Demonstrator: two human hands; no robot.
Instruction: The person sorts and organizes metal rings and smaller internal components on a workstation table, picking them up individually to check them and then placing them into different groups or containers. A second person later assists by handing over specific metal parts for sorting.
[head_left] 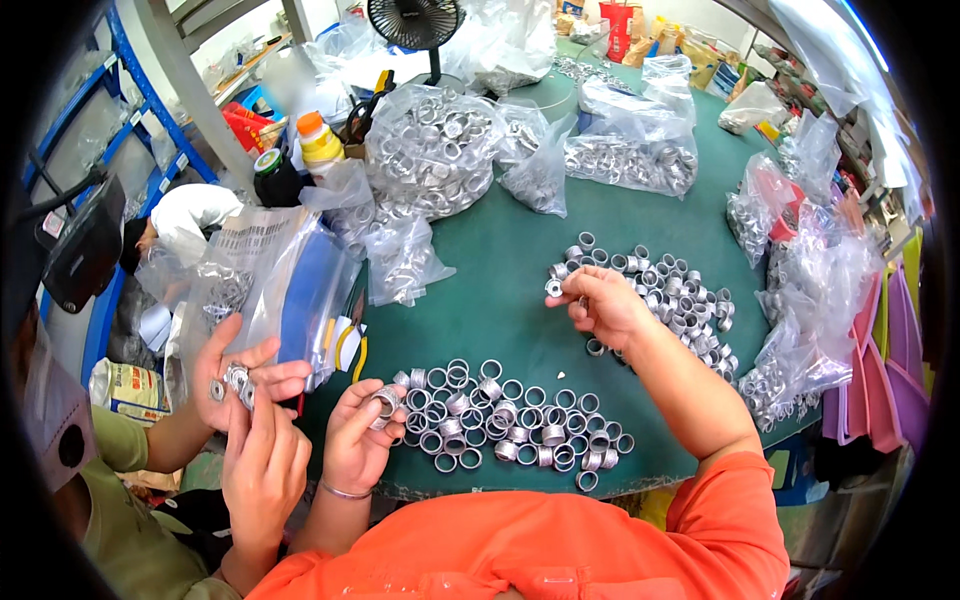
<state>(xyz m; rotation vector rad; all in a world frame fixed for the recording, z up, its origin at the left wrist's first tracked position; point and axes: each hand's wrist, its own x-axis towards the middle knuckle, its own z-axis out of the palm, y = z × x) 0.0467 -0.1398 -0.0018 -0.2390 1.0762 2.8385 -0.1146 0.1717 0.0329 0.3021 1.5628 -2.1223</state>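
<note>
At the left end of a pile of silver metal rings (503,418), my left hand (352,440) is closed around a metal ring (384,404). A bracelet circles that wrist. Farther off and to the right, my right hand (610,308) pinches a small metal fitting (553,288) between thumb and fingertips. It hovers at the left edge of a second heap of short metal fittings (690,312). Some of that heap lies behind my right forearm. Both piles rest on the green table (480,300).
At my left, a co-worker's hands (265,450) hold several small metal parts (238,380). Plastic bags of metal parts (435,150) stand at the back, more bags (800,300) along the right edge. A black fan (415,22), orange-capped bottle (318,140) and blue shelf rack (135,75) are farther off.
</note>
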